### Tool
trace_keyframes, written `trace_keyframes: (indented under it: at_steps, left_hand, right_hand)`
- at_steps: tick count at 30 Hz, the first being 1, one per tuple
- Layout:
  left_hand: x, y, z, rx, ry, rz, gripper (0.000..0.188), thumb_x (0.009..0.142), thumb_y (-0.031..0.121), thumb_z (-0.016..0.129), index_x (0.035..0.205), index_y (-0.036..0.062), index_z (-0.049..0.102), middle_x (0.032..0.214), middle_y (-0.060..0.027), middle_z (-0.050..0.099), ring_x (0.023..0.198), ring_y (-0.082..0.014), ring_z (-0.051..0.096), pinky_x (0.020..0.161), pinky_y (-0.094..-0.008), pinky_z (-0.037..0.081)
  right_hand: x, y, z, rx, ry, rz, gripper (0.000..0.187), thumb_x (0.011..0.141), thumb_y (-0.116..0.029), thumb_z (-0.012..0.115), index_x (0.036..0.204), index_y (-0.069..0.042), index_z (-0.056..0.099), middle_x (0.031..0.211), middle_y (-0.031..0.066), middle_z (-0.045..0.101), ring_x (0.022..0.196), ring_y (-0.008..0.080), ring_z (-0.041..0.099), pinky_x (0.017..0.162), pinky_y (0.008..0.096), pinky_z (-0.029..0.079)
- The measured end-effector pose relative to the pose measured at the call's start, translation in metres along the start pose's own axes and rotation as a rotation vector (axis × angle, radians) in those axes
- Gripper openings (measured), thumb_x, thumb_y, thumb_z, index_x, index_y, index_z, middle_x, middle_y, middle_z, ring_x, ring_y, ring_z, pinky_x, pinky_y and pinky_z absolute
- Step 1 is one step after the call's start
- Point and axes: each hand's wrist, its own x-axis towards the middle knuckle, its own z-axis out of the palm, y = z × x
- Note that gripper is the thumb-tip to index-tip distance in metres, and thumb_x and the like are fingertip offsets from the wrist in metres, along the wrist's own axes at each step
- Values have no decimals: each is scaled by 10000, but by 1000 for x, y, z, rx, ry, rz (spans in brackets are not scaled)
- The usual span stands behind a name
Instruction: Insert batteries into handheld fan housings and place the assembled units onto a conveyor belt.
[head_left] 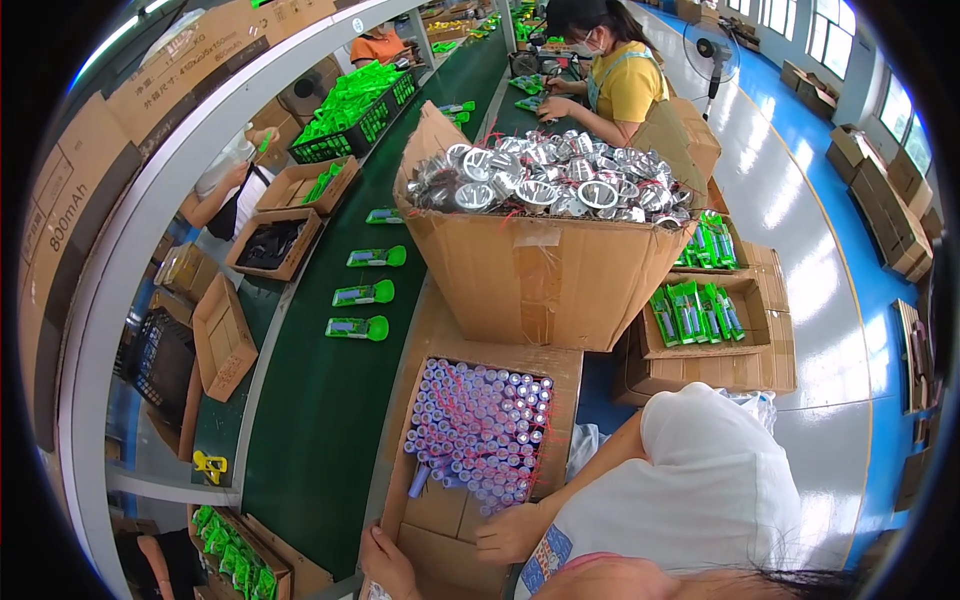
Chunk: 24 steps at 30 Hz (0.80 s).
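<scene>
A shallow cardboard box (435, 540) in front of me holds many purple cylindrical battery cells (470, 425), mostly upright in tight rows with thin red wires on top. One cell (418, 482) leans at the near left end of the rows. My left hand (388, 566) is closed on the box's left edge at the near end. Over the near right part of the box is my right hand (512, 534), just below the nearest cells. Its fingers are curled, and anything inside them is hidden.
Beyond the cells stands a tall cardboard box (500, 270) heaped with silvery lamp reflectors (560, 175). Left of it a green conveyor belt (310, 420) carries several green housings (365, 293). Boxes of green housings (695, 315) stand at right. A co-worker (625, 85) sits farther along the belt.
</scene>
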Motion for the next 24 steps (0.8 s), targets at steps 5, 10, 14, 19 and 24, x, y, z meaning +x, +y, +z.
trace_keyframes:
  at_steps: [5,10,14,19,24]
  left_hand:
    - [3,-8,11,-99,114,87,268,969,181,440,1024,6,636,914,-215,655,844,-392,629,732,-422,486]
    - [11,-7,12,-191,147,72,241,960,159,458,1009,2,635,897,-198,658,812,-339,646,717,-384,493]
    - [15,-8,11,-458,353,63,176,924,31,489,1035,-9,619,861,-119,647,769,-191,631,708,-300,494]
    - [-67,-10,-50,-230,734,-100,161,947,14,481,1037,-26,608,892,-110,655,838,-196,626,788,-301,504]
    - [-194,-20,-45,-353,943,-497,142,964,55,498,998,-23,612,864,-65,639,800,-132,616,749,-271,506]
  right_hand:
    - [-1,1,-7,6,-7,-15,234,752,-179,564,912,-8,571,728,46,466,699,195,533,550,296,448]
    - [1,8,-17,40,1,-73,236,726,-191,571,885,-19,549,745,46,481,716,190,525,512,296,440]
    - [2,13,-19,46,-59,-156,253,734,-196,559,910,-14,558,759,43,493,728,187,525,536,282,438]
    - [5,7,-22,117,-122,-213,312,745,-187,557,1003,-13,585,761,41,521,721,187,540,589,281,445]
    - [7,18,-28,227,-244,-261,107,742,-120,600,831,-72,567,630,51,462,585,233,495,500,356,400]
